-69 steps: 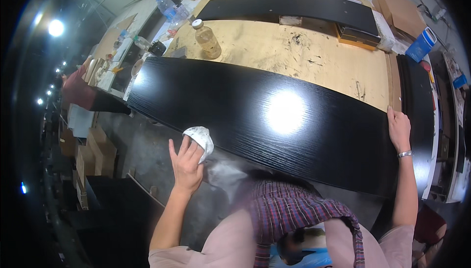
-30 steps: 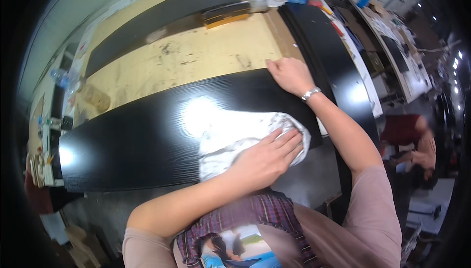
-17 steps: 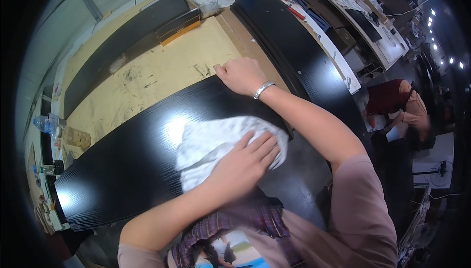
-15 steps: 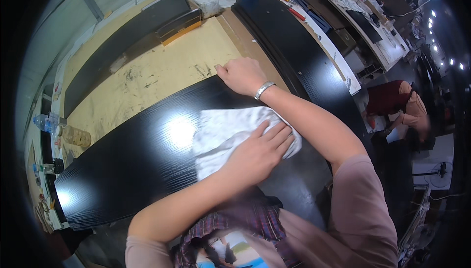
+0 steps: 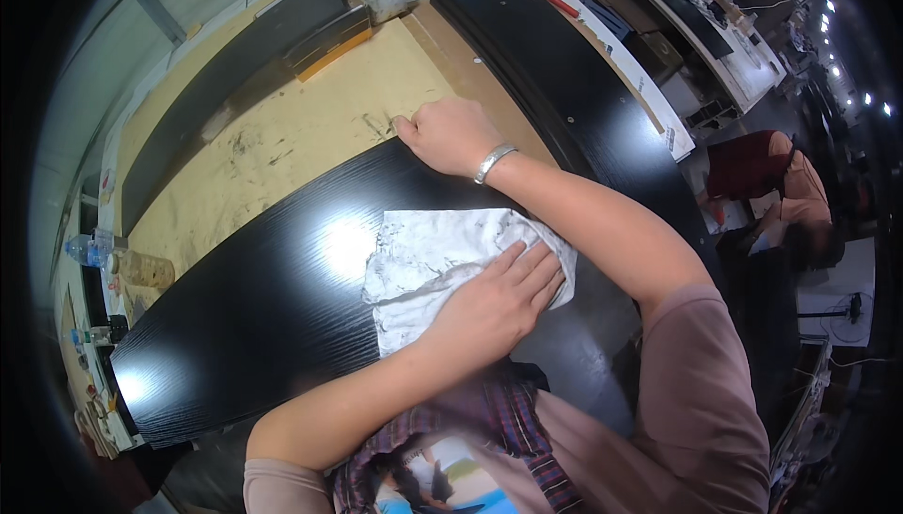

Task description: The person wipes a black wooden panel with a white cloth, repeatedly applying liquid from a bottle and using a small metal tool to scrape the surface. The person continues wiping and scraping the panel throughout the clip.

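Note:
A long black wood-grain panel (image 5: 245, 298) with a curved far edge lies across in front of me. My left hand (image 5: 503, 298) rests on a white cloth (image 5: 428, 241) with dark smudges, fingers close together and pressing it onto the panel near its right end. Part of the cloth is folded up by the fingertips. My right hand (image 5: 451, 138), with a silver bracelet (image 5: 494, 162) at the wrist, grips the panel's far edge. Its fingers are curled and partly hidden, and the thumb sticks out to the left.
Stacked black panels (image 5: 555, 72) lie to the right. Another dark curved panel (image 5: 226, 91) stands on the stained yellow board (image 5: 376, 81) at the back left. A jar (image 5: 146, 269) sits by the left edge. To the right, a person (image 5: 795, 185) bends over beside a cluttered bench (image 5: 734, 63).
The view has shifted slightly, with the bench things now a little higher and further left. Both hands keep their hold; the cloth's creases look a little different.

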Demonstrator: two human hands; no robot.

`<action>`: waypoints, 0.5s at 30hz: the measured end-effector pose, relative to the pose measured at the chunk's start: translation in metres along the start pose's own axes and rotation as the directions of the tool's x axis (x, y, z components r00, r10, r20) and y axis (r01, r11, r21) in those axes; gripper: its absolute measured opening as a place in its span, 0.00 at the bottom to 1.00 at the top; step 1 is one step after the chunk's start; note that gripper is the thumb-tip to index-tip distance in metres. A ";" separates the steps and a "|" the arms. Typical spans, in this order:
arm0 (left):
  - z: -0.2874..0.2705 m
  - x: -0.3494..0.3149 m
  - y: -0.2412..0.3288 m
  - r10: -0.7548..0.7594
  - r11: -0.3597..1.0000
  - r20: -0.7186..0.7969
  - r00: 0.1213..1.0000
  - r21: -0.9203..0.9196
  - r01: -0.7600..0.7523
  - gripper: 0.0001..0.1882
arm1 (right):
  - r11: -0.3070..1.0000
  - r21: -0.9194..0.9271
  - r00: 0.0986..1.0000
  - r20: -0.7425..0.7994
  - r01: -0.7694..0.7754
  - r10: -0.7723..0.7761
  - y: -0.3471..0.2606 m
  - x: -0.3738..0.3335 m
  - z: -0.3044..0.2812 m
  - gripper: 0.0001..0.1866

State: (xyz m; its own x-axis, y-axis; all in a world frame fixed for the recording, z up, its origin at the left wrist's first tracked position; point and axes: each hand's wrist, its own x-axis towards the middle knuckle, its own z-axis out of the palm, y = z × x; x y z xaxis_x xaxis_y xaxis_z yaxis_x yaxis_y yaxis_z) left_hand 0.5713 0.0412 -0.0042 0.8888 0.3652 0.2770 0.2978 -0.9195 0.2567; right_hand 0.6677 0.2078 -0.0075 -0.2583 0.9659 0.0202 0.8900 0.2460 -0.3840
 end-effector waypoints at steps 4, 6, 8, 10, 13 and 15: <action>-0.014 -0.029 -0.004 0.083 0.981 0.080 0.993 -0.184 -0.067 0.22 | 1.000 -0.009 1.000 0.004 0.004 -0.004 0.004 -0.002 -0.003 0.27; -0.018 -0.051 -0.006 0.087 0.963 0.090 0.992 -0.263 -0.060 0.21 | 1.000 0.007 1.000 0.003 0.005 -0.005 0.002 -0.004 -0.008 0.27; -0.017 -0.056 -0.004 0.053 0.940 0.047 0.997 -0.339 -0.034 0.21 | 1.000 0.004 1.000 0.003 0.000 0.000 0.002 -0.002 -0.004 0.28; -0.013 -0.036 -0.002 0.004 0.953 0.012 1.000 -0.303 0.000 0.22 | 1.000 0.009 1.000 -0.004 0.002 -0.002 0.002 -0.001 -0.001 0.28; -0.007 -0.006 0.004 -0.022 0.994 -0.027 0.999 -0.104 0.019 0.25 | 1.000 0.011 1.000 -0.022 0.000 0.000 0.004 0.000 0.000 0.28; -0.003 -0.009 0.003 -0.002 0.999 -0.015 1.000 0.044 0.003 0.25 | 1.000 0.000 1.000 -0.023 0.009 -0.009 0.004 0.002 0.000 0.28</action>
State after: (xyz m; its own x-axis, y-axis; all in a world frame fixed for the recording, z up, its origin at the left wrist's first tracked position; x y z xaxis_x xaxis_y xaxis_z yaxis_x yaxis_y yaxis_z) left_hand 0.5629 0.0359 -0.0034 0.8830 0.3690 0.2902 0.3152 -0.9241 0.2162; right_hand 0.6710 0.2104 -0.0089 -0.2573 0.9653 0.0450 0.8876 0.2544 -0.3839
